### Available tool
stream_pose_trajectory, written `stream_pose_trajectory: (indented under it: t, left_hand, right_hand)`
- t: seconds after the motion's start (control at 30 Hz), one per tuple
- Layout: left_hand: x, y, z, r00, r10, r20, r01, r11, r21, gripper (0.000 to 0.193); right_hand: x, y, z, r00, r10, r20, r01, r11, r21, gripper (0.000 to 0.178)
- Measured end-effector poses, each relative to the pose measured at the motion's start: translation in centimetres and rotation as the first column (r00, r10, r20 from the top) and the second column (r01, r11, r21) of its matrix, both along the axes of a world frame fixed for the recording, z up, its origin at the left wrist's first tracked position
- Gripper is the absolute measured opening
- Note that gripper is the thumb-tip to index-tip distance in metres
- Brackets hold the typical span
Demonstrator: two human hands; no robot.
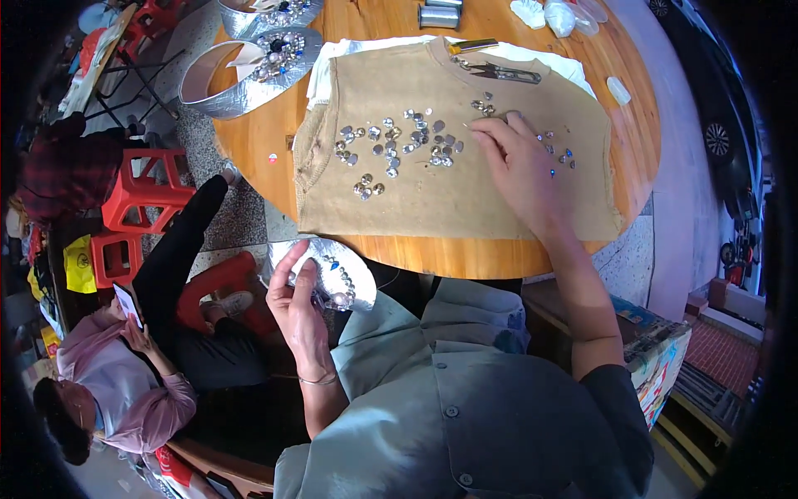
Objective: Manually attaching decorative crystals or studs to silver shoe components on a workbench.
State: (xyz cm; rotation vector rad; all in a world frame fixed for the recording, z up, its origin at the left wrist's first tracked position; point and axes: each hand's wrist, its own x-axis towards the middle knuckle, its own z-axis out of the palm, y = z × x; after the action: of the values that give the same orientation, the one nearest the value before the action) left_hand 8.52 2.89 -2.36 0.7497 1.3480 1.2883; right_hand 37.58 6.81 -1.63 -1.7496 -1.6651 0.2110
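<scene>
My left hand (301, 312) grips a silver, shiny curved band (360, 281) just below the table edge, thumb and fingers closed on it. A curved row of beads and stones, with a blue one near its top, decorates this band. Over the tan cloth (499, 204), my right hand (517, 158) has its thumb and index finger pinched on a thin needle-like piece (466, 125), too small to make out surely. Beside those fingertips lie a few gems (483, 106). Many loose clear, grey and gold rhinestones (391, 148) are scattered on the cloth's left half.
Thread snips (505, 73) and a yellow-handled cutter (472, 46) rest at the cloth's far edge. Two silver headbands with gems (218, 101) stand far left, near thread spools (439, 15). At left, a seated person (125, 391) holds a tablet near red stools (150, 195).
</scene>
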Motion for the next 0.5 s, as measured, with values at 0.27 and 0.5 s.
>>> stream_pose_trajectory:
  t: [0.27,0.5]
  left_hand:
    - [-0.5,-0.6,0.0,0.992,-0.084,0.094,0.080,0.996,0.041,0.024]
    - [-0.6,-0.5,-0.7,0.991,-0.109,0.076,0.107,0.994,0.029,0.026]
  right_hand:
    - [-0.9,4.5,-1.3,0.991,0.131,0.000,-0.131,0.986,0.100,0.010]
    - [-0.1,5.3,-1.7,0.971,0.230,0.068,-0.237,0.966,0.106,0.012]
